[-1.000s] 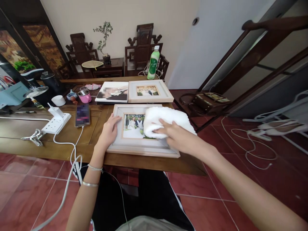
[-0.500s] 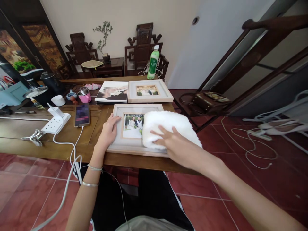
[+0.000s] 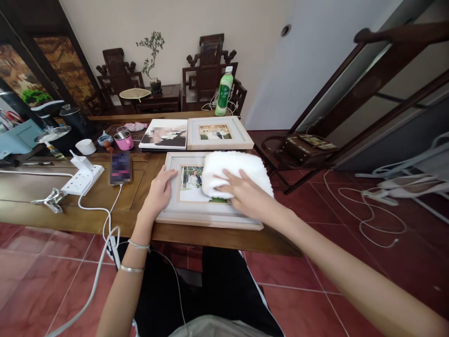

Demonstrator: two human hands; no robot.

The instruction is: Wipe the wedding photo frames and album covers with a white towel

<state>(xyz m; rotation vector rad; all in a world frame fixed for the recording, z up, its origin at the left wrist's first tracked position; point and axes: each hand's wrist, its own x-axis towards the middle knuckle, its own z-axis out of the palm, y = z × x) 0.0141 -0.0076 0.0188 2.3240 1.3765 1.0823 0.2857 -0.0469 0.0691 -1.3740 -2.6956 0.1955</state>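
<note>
A pale wooden picture frame [image 3: 210, 220] lies flat at the table's front edge, holding a photo [image 3: 191, 183] of a couple. My left hand [image 3: 161, 189] rests on its left side, fingers stretched over the rim, with no grip around it visible. A fluffy white cloth [image 3: 242, 164] covers the upper right of the frame and part of the photo. My right hand [image 3: 242, 189] holds the cloth down against the frame from above, its fingers spread over the near part.
Behind lie a second framed photo [image 3: 242, 133] and a photo album [image 3: 168, 128]. A green bottle [image 3: 223, 91] stands at the far edge. Leftward are a phone [image 3: 120, 167], a power strip [image 3: 82, 180] with cables, a pink cup [image 3: 124, 140] and a white cup [image 3: 86, 147].
My right hand has slid the cloth up and left across the frame, uncovering its lower right corner and covering more of the photo. My left hand has stayed in place.
</note>
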